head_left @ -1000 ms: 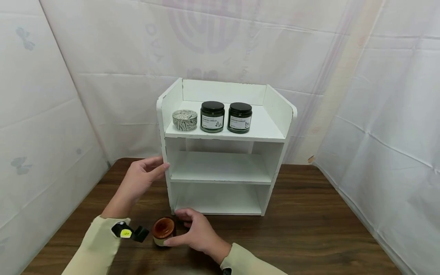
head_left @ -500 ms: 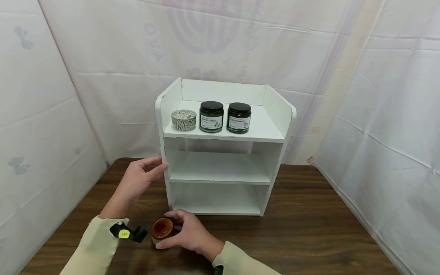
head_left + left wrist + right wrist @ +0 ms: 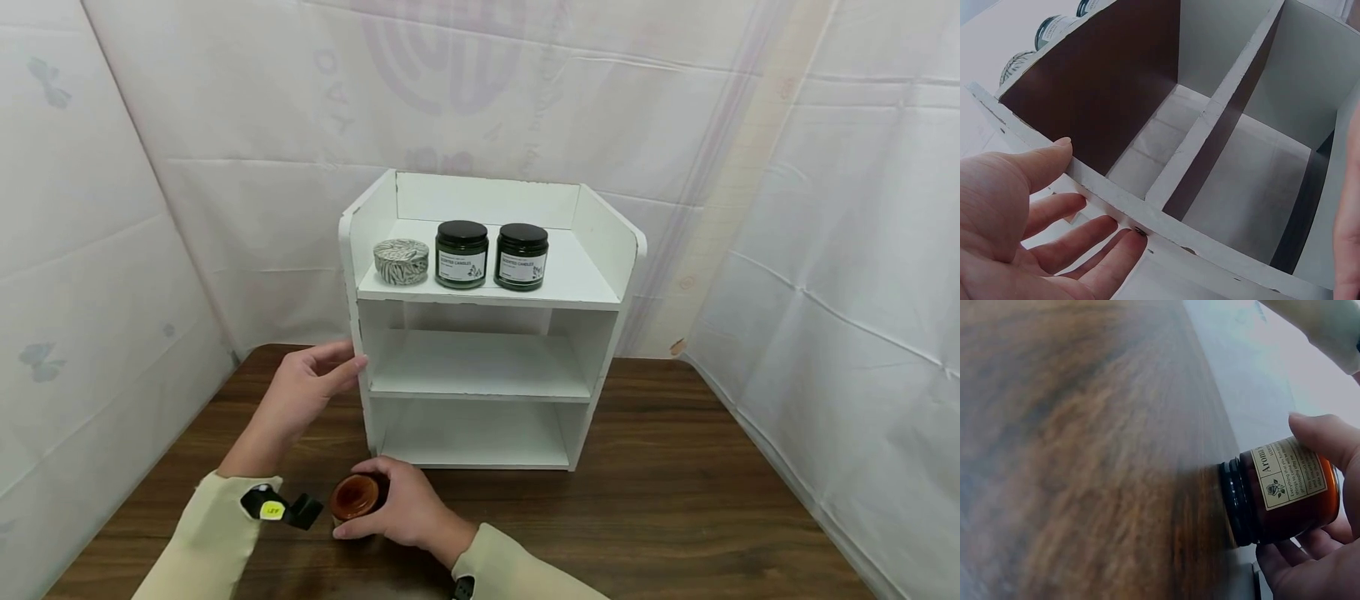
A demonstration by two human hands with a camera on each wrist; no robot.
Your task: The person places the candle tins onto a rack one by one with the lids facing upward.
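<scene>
My right hand (image 3: 408,504) grips an amber glass candle jar (image 3: 352,497) on the tabletop, in front of the shelf's lower left corner. The jar stands upside down: its black lid (image 3: 1235,503) faces the wood and a cream label (image 3: 1288,475) wraps its side. Thumb and fingers lie on opposite sides of the glass. My left hand (image 3: 303,387) holds the left side panel of the white shelf (image 3: 480,304); in the left wrist view the thumb (image 3: 1047,165) lies at the front edge and the fingers (image 3: 1110,262) reach the panel's outer side.
On the shelf's top stand a round patterned tin (image 3: 402,262) and two dark green candle jars, a middle one (image 3: 461,255) and a right one (image 3: 521,257). The shelf rests on a brown wooden table (image 3: 675,483), with white cloth (image 3: 255,125) hanging behind and beside it.
My right hand has shifted slightly left and closed further round the amber candle jar. The left hand stays at the shelf's side panel.
</scene>
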